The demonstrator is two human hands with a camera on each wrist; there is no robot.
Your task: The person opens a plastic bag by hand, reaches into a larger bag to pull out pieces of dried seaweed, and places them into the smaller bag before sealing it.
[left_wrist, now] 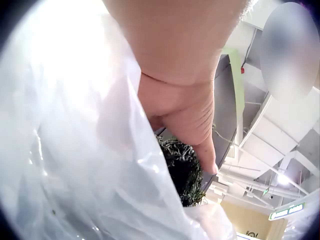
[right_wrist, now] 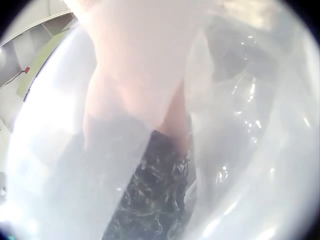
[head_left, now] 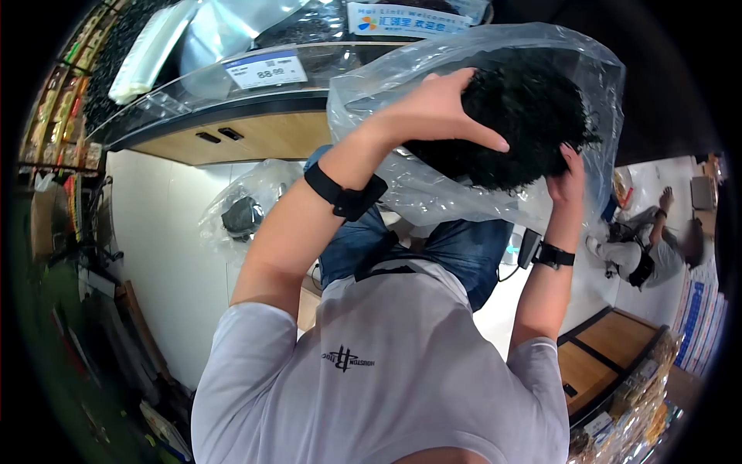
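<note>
A large clump of dark green shredded dried seaweed (head_left: 525, 116) sits inside a wide-open clear plastic bag (head_left: 355, 97). My left hand (head_left: 440, 108) reaches into the bag and holds the clump from its left side, thumb spread across the near part. In the left wrist view, that thumb lies along the seaweed (left_wrist: 187, 172), and the bag covers much of the scene. At the clump's right edge, my right hand (head_left: 568, 182) grips it with curled fingers. Through hazy plastic, the right wrist view shows the same hand (right_wrist: 135, 90) against the dark strands (right_wrist: 155, 185).
Ahead runs a display shelf (head_left: 224, 116) with a price card (head_left: 267, 69) and plastic packs (head_left: 154, 50). A clear bag with something dark inside (head_left: 243, 216) lies on the floor at left. Another person (head_left: 645, 247) is low at the right, near a wooden cabinet (head_left: 610, 348).
</note>
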